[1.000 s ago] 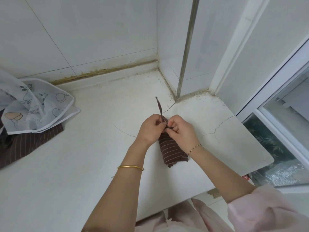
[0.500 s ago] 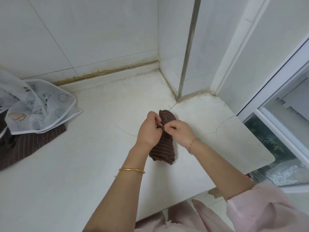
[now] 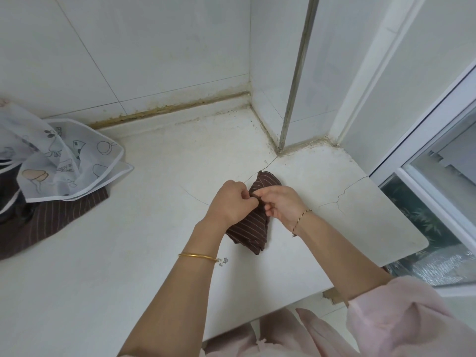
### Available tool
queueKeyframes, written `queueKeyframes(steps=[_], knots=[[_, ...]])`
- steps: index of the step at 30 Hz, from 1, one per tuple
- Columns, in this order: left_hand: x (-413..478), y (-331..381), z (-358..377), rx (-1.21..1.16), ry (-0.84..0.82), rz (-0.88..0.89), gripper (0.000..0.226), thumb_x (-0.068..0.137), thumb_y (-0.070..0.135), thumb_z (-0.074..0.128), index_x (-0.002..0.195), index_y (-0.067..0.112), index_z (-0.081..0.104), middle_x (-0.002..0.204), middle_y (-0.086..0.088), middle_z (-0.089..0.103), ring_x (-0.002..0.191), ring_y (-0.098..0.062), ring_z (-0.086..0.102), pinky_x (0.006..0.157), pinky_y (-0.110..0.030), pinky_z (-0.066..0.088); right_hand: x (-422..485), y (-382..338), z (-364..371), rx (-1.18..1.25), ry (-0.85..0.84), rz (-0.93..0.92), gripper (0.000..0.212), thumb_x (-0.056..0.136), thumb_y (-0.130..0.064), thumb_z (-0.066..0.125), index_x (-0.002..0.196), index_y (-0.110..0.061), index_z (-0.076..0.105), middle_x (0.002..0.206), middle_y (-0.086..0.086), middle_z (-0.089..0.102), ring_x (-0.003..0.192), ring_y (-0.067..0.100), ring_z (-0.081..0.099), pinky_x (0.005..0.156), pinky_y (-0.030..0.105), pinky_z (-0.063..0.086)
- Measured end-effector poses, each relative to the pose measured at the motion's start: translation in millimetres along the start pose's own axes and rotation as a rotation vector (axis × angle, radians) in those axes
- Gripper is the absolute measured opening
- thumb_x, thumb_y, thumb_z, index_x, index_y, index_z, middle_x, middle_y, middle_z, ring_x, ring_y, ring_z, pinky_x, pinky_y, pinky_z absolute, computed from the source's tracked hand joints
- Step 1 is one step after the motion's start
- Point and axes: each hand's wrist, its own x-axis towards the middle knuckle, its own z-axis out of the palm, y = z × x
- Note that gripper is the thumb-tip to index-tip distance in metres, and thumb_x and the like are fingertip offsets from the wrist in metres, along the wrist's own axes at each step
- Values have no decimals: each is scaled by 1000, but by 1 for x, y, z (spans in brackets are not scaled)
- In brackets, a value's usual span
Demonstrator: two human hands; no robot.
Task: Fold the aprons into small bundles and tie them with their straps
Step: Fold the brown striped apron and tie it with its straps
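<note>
A brown striped apron (image 3: 251, 229) is folded into a small bundle on the white counter (image 3: 128, 253), near its right corner. My left hand (image 3: 230, 202) lies over the bundle's left side, its fingers curled and pinching the fabric at the middle. My right hand (image 3: 282, 204) meets it from the right, thumb and fingers pinching the same spot on the bundle. The strap itself is hidden between my fingers.
A heap of other aprons lies at the counter's left edge: a translucent white one with cartoon prints (image 3: 64, 161) on top of a brown striped one (image 3: 51, 222). Tiled walls close the back, a window frame (image 3: 425, 150) the right. The counter's front edge runs below my arms.
The strap that stuck up above my hands a second ago is no longer seen. The bundle has turned and its rounded top now shows above my fingers, which stay pinched at its middle.
</note>
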Motion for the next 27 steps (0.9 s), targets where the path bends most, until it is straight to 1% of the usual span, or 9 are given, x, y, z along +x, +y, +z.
queueKeyframes(steps=[2, 6, 11, 13, 17, 19, 21, 24, 27], knots=[[-2, 3, -5, -38, -63, -46, 26, 83, 20, 56, 60, 17, 43, 67, 2, 47, 67, -17, 44, 57, -26, 32, 1, 2, 2, -111, 18, -62, 29, 89, 7, 47, 79, -11, 66, 70, 2, 59, 58, 10, 48, 51, 17, 45], [-6, -1, -18, -404, -91, -165, 18, 89, 12, 45, 71, 14, 45, 65, 1, 54, 60, -13, 45, 57, -24, 36, 3, 6, 2, -250, 93, -144, 17, 89, 4, 53, 91, -8, 64, 74, 1, 58, 60, 10, 54, 53, 15, 51], [-9, -7, -30, -385, -307, -194, 30, 99, 20, 38, 69, 16, 38, 59, 4, 36, 52, -10, 32, 53, -22, 30, 6, 7, 3, -329, 109, -193, 12, 89, 0, 57, 92, -10, 64, 74, 0, 58, 59, 10, 56, 58, 18, 54], [-10, -13, -30, -473, -283, -235, 34, 101, 26, 36, 69, 16, 39, 61, 3, 40, 54, -11, 34, 57, -22, 36, 6, 7, 4, -369, 123, -204, 10, 88, -2, 58, 92, -9, 63, 73, 0, 57, 57, 11, 55, 56, 17, 53], [-10, -32, -27, -727, -123, -546, 36, 97, 23, 42, 62, 15, 44, 63, -2, 48, 55, -14, 39, 58, -25, 41, 3, 5, -1, -465, 162, -203, 10, 87, -2, 60, 83, -11, 63, 67, 1, 57, 48, 8, 54, 49, 14, 50], [-11, -37, -25, -821, -53, -616, 38, 95, 20, 47, 58, 14, 47, 62, -2, 51, 55, -14, 41, 58, -25, 42, 2, 5, -2, -510, 176, -198, 17, 88, -2, 59, 76, -14, 61, 63, 1, 57, 43, 5, 53, 47, 14, 47], [-11, -36, -24, -924, 39, -550, 38, 94, 17, 51, 57, 11, 50, 68, -4, 58, 64, -14, 53, 64, -25, 47, 3, 6, 0, -552, 162, -186, 20, 88, -3, 58, 74, -16, 59, 63, 2, 57, 47, 11, 53, 51, 19, 49], [-11, -26, -25, -1011, 73, -287, 35, 94, 13, 51, 59, 9, 55, 87, -7, 69, 85, -15, 63, 77, -26, 48, 6, 10, 6, -586, 136, -178, 11, 88, -7, 59, 79, -14, 60, 67, 1, 58, 53, 13, 52, 54, 26, 50], [-9, -19, -24, -869, 54, -145, 27, 92, 15, 55, 67, 9, 63, 80, -6, 68, 82, -14, 61, 81, -28, 46, 8, 14, 8, -642, 126, -168, 12, 89, -16, 61, 78, -15, 57, 73, 2, 57, 57, 14, 53, 53, 25, 46]])
